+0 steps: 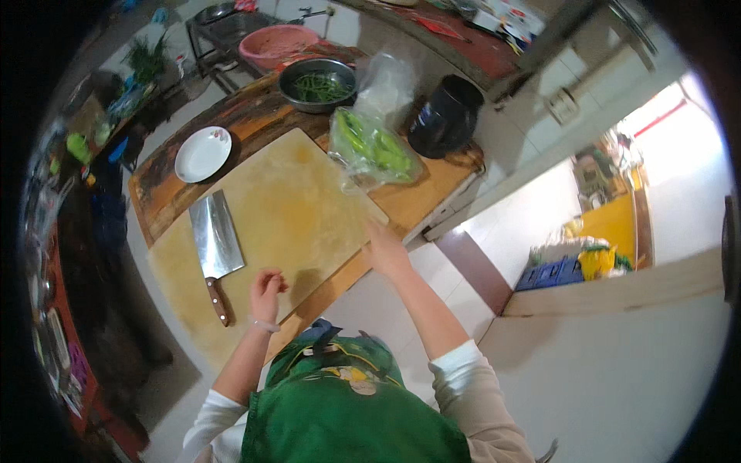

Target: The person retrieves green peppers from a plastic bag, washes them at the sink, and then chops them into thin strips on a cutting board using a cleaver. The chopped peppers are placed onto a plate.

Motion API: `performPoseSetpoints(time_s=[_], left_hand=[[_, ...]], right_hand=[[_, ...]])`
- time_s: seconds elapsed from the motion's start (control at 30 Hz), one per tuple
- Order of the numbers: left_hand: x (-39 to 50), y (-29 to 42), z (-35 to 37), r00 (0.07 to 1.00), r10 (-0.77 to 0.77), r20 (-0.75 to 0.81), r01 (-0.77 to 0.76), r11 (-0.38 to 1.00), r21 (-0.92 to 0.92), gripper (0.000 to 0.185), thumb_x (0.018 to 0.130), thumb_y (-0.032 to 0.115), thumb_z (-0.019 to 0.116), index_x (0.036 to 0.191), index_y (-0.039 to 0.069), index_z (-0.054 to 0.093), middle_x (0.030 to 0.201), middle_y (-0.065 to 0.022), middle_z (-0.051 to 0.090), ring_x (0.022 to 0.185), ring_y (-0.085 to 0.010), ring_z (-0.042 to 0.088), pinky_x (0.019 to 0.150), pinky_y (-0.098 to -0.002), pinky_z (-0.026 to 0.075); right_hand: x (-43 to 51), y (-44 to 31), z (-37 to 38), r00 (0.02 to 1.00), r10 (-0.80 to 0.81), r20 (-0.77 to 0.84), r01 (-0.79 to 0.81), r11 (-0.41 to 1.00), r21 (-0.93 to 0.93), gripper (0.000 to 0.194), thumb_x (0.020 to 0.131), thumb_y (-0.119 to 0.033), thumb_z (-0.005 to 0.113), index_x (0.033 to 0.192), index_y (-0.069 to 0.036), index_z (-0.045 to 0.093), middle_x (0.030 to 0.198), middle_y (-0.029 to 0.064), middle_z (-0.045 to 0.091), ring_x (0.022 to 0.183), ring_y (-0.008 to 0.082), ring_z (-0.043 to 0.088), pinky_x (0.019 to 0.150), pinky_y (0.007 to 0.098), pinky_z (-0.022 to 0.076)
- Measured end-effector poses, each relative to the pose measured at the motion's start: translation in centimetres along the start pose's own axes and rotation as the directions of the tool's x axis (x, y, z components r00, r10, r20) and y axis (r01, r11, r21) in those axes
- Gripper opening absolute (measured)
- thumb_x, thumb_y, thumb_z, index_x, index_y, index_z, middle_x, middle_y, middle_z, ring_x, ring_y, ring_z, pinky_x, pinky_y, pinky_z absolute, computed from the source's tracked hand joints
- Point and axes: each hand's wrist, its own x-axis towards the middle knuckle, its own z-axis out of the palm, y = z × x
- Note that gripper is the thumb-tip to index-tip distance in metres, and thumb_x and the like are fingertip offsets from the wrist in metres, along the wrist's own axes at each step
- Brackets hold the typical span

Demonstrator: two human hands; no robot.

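Observation:
My left hand (267, 292) hangs over the near part of a yellowed cutting board (278, 197), its fingers loosely curled and nothing visible in them. To its left a cleaver (217, 237) lies flat, its brown wooden handle towards me. My right hand (382, 249) is at the board's right edge near the corner; its fingers are blurred, and I cannot tell whether they grip the edge. Beyond that corner, a clear plastic bag of green peppers (376, 147) rests on the wooden table. A white plate (203, 154) lies past the board's far left edge.
A metal bowl of green vegetables (318, 85) stands at the table's far side, next to an empty-looking plastic bag (386, 87). A black container (446, 116) is at the far right corner. Behind the table is a pink basin (278, 46). A doorway opens on the right.

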Motion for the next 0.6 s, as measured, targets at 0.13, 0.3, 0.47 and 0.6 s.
performPoseSetpoints(time_s=[0.13, 0.3, 0.47, 0.6], left_hand=[[2.5, 1.4, 6.8, 0.977, 0.025, 0.213, -0.022, 1.0, -0.015, 0.01, 0.086, 0.003, 0.046, 0.092, 0.0, 0.053, 0.082, -0.0053, 0.055, 0.072, -0.0131, 0.056, 0.066, -0.0245, 0.046], [5.0, 1.3, 9.4, 0.955, 0.071, 0.288, -0.111, 0.986, 0.125, 0.01, 0.082, -0.002, 0.046, 0.088, -0.002, 0.055, 0.086, -0.0083, 0.055, 0.077, -0.0135, 0.056, 0.069, -0.0243, 0.045], [8.6, 4.1, 14.3, 0.88, 0.188, 0.436, -0.381, 0.828, 0.411, 0.022, 0.077, -0.003, 0.048, 0.098, 0.0, 0.055, 0.096, -0.0147, 0.056, 0.09, -0.0258, 0.056, 0.08, -0.03, 0.044], [13.1, 5.8, 22.0, 0.704, 0.285, 0.651, -0.674, 0.558, 0.485, 0.047, 0.071, 0.0, 0.052, 0.117, 0.004, 0.045, 0.109, -0.0197, 0.052, 0.104, -0.0349, 0.049, 0.09, -0.0368, 0.04]], right_hand=[[7.7, 3.3, 0.6, 0.995, -0.028, 0.092, 0.044, 0.984, -0.174, 0.044, 0.078, -0.007, 0.044, 0.122, -0.006, 0.04, 0.125, 0.0157, 0.041, 0.105, 0.0313, 0.05, 0.082, 0.0399, 0.0446], [12.4, 6.0, 1.2, 0.908, 0.104, 0.406, 0.03, 0.95, -0.312, 0.04, 0.079, -0.01, 0.046, 0.119, -0.007, 0.047, 0.101, 0.0153, 0.058, 0.093, 0.033, 0.057, 0.074, 0.0424, 0.0464], [10.4, 8.3, -2.4, 0.904, -0.133, 0.407, -0.047, 0.914, 0.403, 0.044, 0.076, -0.006, 0.052, 0.12, -0.005, 0.047, 0.105, 0.0123, 0.058, 0.09, 0.0237, 0.057, 0.078, 0.0325, 0.0448], [9.0, 10.6, -8.1, 0.935, -0.059, 0.349, -0.279, 0.487, 0.828, 0.059, 0.074, 0.0, 0.055, 0.13, -0.008, 0.037, 0.11, 0.0046, 0.052, 0.092, 0.0111, 0.051, 0.08, 0.025, 0.0407]])
